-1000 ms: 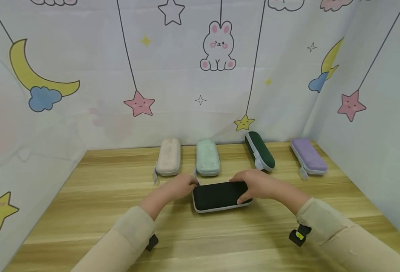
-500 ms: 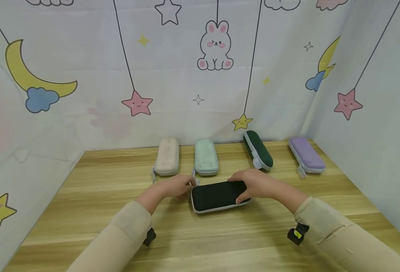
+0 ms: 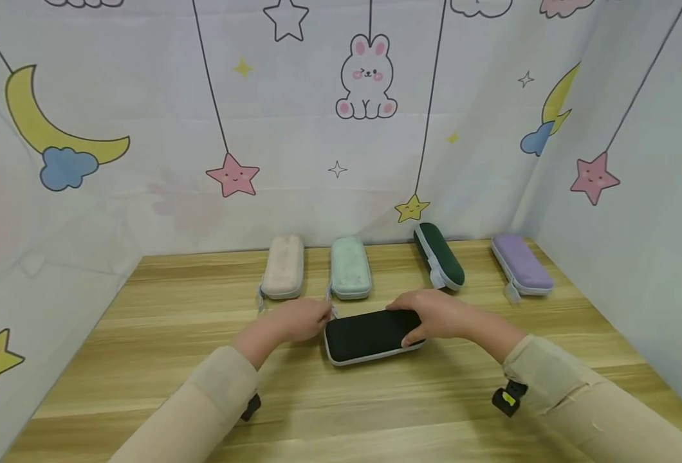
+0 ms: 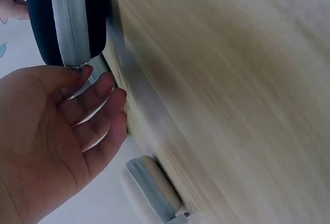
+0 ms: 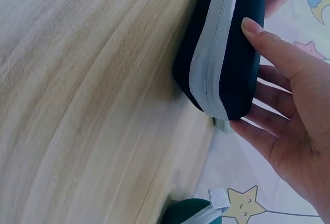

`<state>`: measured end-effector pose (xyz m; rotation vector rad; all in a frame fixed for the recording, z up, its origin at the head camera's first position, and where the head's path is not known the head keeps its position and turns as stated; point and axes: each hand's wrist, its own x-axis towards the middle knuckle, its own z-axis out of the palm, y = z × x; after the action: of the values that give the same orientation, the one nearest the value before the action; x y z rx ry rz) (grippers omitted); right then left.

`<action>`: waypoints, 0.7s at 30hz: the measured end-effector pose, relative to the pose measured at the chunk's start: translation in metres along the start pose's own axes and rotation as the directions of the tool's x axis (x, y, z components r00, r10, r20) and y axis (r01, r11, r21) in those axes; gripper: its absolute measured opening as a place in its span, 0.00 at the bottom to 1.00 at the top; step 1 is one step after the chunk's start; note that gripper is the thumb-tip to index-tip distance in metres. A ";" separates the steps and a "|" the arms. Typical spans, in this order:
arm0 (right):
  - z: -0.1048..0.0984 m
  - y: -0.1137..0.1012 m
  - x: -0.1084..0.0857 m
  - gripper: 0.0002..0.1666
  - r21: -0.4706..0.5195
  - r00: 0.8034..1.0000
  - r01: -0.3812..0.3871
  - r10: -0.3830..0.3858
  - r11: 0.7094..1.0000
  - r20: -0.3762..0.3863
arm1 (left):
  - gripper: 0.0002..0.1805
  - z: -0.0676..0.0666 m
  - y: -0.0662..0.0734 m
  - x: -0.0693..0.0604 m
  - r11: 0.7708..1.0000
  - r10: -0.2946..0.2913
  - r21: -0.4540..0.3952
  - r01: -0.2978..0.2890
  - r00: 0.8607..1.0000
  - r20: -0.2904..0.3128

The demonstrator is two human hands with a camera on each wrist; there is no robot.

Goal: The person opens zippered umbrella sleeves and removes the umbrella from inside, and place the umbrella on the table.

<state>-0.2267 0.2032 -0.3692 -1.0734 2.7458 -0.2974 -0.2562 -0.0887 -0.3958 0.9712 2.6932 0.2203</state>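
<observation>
A black zippered case [image 3: 364, 337] with a light grey zip band lies on the wooden table. My right hand [image 3: 442, 315] holds its right end; in the right wrist view the thumb [image 5: 252, 26] presses one broad face and the fingers reach round the far side. At the opposite end is my left hand [image 3: 303, 319]. In the left wrist view its thumb and index finger pinch a small zipper pull [image 4: 80, 70] at the end of the zip band, while the other fingers curl loosely. The zip looks closed along the parts that show.
Behind stand a beige case [image 3: 284, 267], a mint case [image 3: 350, 267], a dark green case [image 3: 441, 256] and a purple case [image 3: 522, 263] in a loose row. A white patterned cloth [image 3: 294, 96] hangs along the table's back edge.
The left fingers looked looser half a second ago and now draw together at the case's left corner. The right hand keeps its hold; the view has shifted slightly.
</observation>
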 end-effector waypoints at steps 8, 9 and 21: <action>0.001 0.015 -0.010 0.39 -0.003 1.000 0.000 0.000 1.000 0.018 | 0.11 0.003 0.004 -0.006 0.997 0.029 0.071 -0.029 1.000 -0.001; 0.001 0.016 -0.012 0.39 -0.001 1.000 -0.006 0.006 1.000 0.022 | 0.12 0.003 0.005 -0.006 0.997 0.033 0.074 -0.033 0.999 0.000; -0.003 0.018 -0.036 0.41 0.011 0.992 -0.118 0.117 0.993 0.055 | 0.11 0.012 0.023 0.001 0.986 0.062 0.159 -0.057 0.998 -0.031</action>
<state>-0.2130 0.2413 -0.3673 -0.8986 2.7409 -0.2660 -0.2390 -0.0699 -0.4024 1.1038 2.7502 0.0357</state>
